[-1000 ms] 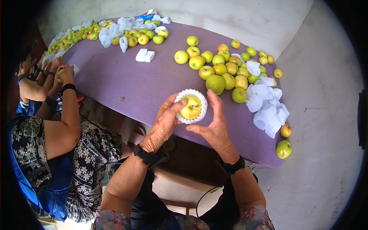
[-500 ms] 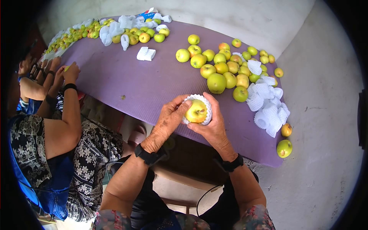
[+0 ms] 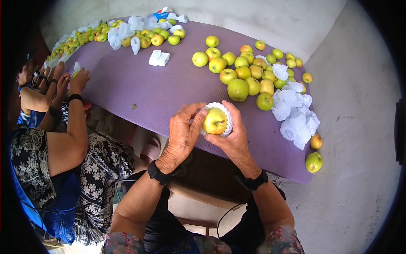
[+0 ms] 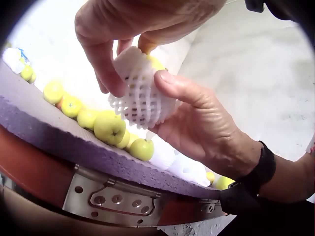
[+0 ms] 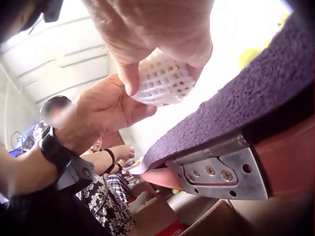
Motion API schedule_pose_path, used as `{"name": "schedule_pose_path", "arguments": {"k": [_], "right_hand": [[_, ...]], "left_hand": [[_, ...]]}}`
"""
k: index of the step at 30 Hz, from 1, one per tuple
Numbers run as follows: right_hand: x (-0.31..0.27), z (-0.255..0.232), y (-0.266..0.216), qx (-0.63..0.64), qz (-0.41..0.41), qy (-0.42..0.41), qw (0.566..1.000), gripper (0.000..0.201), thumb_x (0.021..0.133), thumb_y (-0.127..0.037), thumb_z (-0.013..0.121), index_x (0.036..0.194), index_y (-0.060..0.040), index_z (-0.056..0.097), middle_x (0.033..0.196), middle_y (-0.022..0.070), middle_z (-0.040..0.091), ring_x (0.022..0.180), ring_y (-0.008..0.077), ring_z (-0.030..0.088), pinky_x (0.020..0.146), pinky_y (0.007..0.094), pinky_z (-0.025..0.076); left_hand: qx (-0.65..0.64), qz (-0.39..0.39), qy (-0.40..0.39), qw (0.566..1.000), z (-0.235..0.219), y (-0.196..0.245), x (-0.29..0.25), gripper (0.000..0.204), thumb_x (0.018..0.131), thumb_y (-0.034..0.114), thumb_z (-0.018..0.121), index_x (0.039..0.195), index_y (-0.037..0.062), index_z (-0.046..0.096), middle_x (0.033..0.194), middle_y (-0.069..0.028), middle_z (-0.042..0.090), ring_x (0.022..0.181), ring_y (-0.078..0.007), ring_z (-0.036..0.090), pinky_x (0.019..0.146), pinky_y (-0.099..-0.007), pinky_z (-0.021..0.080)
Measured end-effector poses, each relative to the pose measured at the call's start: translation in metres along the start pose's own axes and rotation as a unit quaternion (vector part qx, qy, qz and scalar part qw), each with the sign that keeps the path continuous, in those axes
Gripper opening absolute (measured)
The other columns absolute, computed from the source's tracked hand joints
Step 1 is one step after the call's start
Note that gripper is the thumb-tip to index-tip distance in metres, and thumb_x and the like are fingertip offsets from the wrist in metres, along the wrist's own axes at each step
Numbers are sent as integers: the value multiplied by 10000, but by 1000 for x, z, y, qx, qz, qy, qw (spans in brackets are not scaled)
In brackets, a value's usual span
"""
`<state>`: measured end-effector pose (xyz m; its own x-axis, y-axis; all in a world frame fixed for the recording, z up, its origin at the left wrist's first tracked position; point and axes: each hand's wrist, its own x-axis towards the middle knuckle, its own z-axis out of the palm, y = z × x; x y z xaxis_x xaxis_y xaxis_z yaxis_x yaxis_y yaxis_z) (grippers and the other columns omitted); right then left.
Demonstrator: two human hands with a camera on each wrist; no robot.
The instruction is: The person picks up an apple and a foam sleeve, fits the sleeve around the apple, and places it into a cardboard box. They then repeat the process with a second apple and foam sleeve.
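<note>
A yellow-green apple (image 3: 215, 121) with its stem side showing sits in a white foam net (image 3: 229, 122), held between both hands above the table's near edge. My left hand (image 3: 183, 129) grips it from the left, thumb on the apple's skin. From the right, my right hand (image 3: 235, 137) curls round the net, thumb low and fingers behind. In the left wrist view the net (image 4: 142, 96) covers most of the apple, and the right thumb presses on it. The right wrist view shows the net (image 5: 165, 81) between both hands.
Loose apples (image 3: 238, 89) and a pile of foam nets (image 3: 296, 116) lie on the purple table (image 3: 127, 80) at the right. A small net stack (image 3: 159, 58) lies further back. More apples line the far left, where another person's arm (image 3: 76, 118) reaches over.
My right hand has closed in from standing apart with spread fingers and now holds the netted apple. The apple has shifted slightly right, its stem turned a little.
</note>
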<state>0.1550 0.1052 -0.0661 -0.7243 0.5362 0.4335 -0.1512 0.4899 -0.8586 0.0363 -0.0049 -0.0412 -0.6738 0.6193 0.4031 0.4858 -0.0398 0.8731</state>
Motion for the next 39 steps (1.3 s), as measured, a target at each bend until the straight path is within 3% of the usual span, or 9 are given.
{"name": "schedule_pose_path", "arguments": {"k": [8,17,20,23,26,29,30,33,39], "right_hand": [[-1,4,0,39,27,-11,999,870,615,-84,848,1374,-52,425,1257,137,508,1163,264,527,1003,377,441],[-1,5,4,82,81,-22,993,797,608,-74,821,1325,-52,471,1246,134,520,1155,261,536,997,361,442],[0,2,-1,13,67,-44,997,810,655,38,791,1370,-65,422,1205,45,538,1103,140,528,966,302,466],[0,1,1,12,70,-50,996,810,656,26,799,1367,-67,421,1208,49,537,1107,148,530,975,310,464],[0,3,1,115,96,-27,988,789,625,-63,811,1331,-53,460,1236,115,519,1155,237,529,989,357,452],[2,-1,-16,208,109,-26,972,800,647,-60,800,1356,-50,429,1238,103,513,1169,221,515,999,353,448],[2,-2,-15,195,90,-24,976,811,650,-61,799,1365,-47,417,1244,104,508,1175,218,511,1004,350,445],[2,-1,-11,166,56,-29,984,838,655,-68,798,1385,-42,389,1269,116,490,1191,220,502,1020,350,434],[1,0,-10,27,-18,-58,998,889,635,-113,833,1397,-54,380,1339,172,452,1254,316,461,1065,412,388]], "left_hand": [[197,79,26,977,-6,0,0,106,895,65,622,983,22,663,842,-161,645,743,-351,639,665,-389,507],[200,88,24,975,-4,3,-2,74,894,54,616,955,30,649,830,-170,635,753,-369,636,656,-401,506],[172,84,20,981,-5,3,-3,70,893,50,612,944,25,653,828,-175,633,755,-375,631,655,-391,505],[180,114,15,977,-4,-1,-2,83,875,47,628,957,39,634,818,-172,621,726,-368,632,606,-406,515],[97,30,-17,995,-10,-5,0,242,958,217,589,1045,3,660,898,-140,662,786,-243,654,655,-356,518],[-92,-174,-80,977,-20,6,6,546,963,489,520,1206,6,602,1091,-159,656,873,-268,660,661,-374,556],[-146,-236,-114,954,-19,1,6,830,940,702,315,1342,-2,491,1256,-176,577,995,-276,651,699,-393,583],[-428,-376,-183,801,-10,-7,7,802,979,657,241,1392,-7,417,1331,-202,526,1135,-285,599,809,-396,583],[-483,-400,-194,755,-2,-6,0,733,986,631,257,1338,23,463,1281,-174,570,1175,-320,584,940,-470,530]]}}
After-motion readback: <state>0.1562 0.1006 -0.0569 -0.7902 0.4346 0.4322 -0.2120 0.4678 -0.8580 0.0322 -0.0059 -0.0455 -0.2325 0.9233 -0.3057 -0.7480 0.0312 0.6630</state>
